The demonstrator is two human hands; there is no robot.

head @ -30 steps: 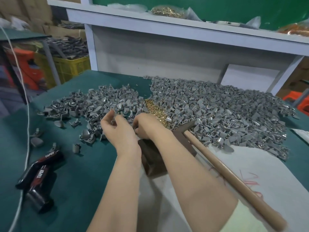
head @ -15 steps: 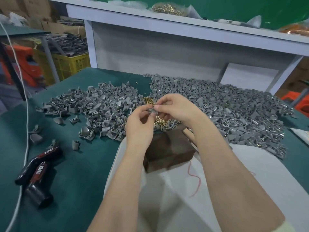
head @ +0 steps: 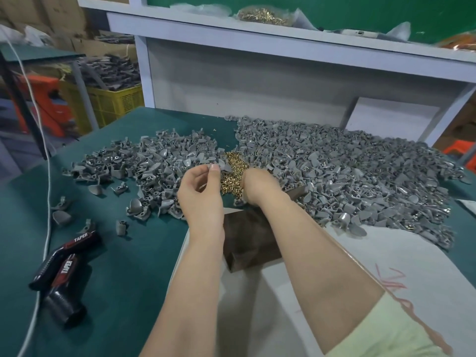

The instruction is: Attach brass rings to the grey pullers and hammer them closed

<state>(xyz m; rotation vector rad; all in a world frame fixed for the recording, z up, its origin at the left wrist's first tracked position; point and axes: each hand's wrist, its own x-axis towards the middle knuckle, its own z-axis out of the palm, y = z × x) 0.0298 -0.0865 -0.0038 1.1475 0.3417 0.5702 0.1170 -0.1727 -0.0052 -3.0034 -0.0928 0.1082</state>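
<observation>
One puller (head: 226, 167) pinched between thumb and fingertips of my left hand (head: 203, 186), just beside the rings (head: 231, 176). Right hand (head: 257, 185) down in the rings, fingers hidden; grip cannot be told. Step, I judge: fetching a ring. Next: hook it through the puller, then onto the block (head: 247, 240).

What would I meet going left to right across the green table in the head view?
Black-and-red tool marked TAPER → smaller pile of grey pullers → left hand pinching one grey puller → heap of brass rings → right hand → larger pile of grey pullers.
</observation>
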